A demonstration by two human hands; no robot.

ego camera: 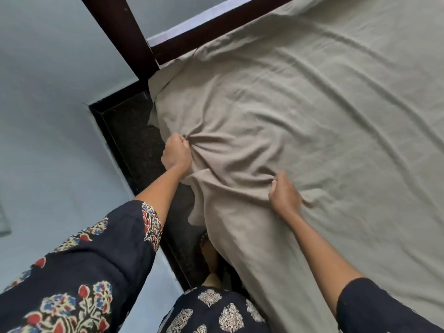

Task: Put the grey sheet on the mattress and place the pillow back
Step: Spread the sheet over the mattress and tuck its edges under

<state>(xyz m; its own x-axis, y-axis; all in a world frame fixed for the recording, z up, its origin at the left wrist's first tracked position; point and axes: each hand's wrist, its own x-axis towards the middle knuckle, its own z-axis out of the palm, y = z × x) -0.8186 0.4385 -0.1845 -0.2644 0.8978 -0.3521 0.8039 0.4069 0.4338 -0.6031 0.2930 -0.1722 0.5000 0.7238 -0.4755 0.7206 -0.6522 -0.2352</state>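
Note:
The grey sheet [312, 111] lies spread and wrinkled over the whole mattress, with its near edge hanging down the side of the bed. My left hand [175, 152] is closed on a bunch of the sheet near the bed's corner, by the dark bedpost. My right hand [284, 191] grips a fold of the sheet a little to the right, at the mattress edge. Creases run out from both grips. The mattress itself is hidden under the sheet. No pillow is in view.
A dark wooden bedpost [125, 37] and headboard rail [216, 27] frame the top left corner. A narrow strip of dark floor [134, 145] runs between the bed and the pale blue wall [48, 104]. My foot [211, 255] stands in that gap.

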